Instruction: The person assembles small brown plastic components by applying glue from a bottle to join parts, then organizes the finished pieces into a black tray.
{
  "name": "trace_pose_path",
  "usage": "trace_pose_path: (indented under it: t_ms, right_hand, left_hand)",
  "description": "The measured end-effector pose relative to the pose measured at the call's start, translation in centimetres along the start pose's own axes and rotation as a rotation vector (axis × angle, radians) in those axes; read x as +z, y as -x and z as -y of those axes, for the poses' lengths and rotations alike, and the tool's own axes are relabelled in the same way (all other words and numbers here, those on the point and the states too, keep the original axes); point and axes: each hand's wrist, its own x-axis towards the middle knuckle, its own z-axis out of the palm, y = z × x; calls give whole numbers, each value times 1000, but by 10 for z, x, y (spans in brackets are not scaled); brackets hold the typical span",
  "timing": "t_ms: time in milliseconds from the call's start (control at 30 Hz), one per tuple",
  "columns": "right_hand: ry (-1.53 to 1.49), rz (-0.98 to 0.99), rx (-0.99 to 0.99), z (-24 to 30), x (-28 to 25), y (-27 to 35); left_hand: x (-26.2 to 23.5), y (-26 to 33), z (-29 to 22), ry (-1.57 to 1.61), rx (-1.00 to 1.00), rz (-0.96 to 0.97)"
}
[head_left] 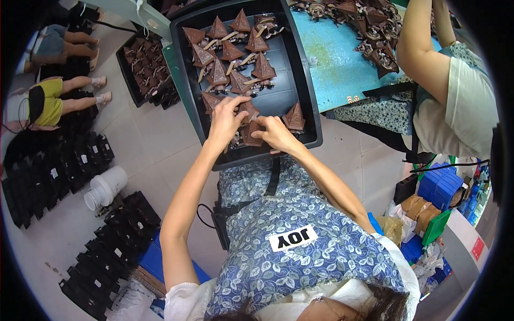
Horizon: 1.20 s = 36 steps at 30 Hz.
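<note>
A black plastic tray (312,80) lies before me with several brown pyramid-shaped pieces in it, their faces patterned in relief and small pale and dark parts around their bases. Near the tray's close end, my left hand (227,120) has its thumb and fingers curled round one brown pyramid-shaped piece (248,110). The bent fingers of my right hand (276,132) grip another brown piece (250,135) just below it, and the two pieces touch or nearly touch. Right of my right hand stands a separate brown pyramid (294,116). My fingers partly cover both gripped pieces.
A blue-green tabletop (334,69) adjoins the tray on the right, with a heap of brown pieces (375,32). A co-worker's arm (423,59) reaches over it. On the left floor are a filled black tray (144,69), stacked black trays (59,166) and a white bucket (110,184).
</note>
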Motion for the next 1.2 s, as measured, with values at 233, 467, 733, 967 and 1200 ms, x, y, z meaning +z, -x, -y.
trace_pose_path:
  t_ms: [233,467,733,967,1200]
  right_hand:
    - [-109,-126,36,4,10,5]
    - [18,-157,24,6,17,1]
    - [264,-275,-113,11,44,14]
    - [17,-333,61,15,42,14]
    - [483,-658,-49,21,-8,58]
  left_hand:
    - [3,8,3,-23,150,-83]
    - [8,11,11,-6,189,-18]
    - [20,15,-14,-418,62,-86]
    - [25,9,-2,-1,152,-271]
    - [24,24,-28,-112,293,-235]
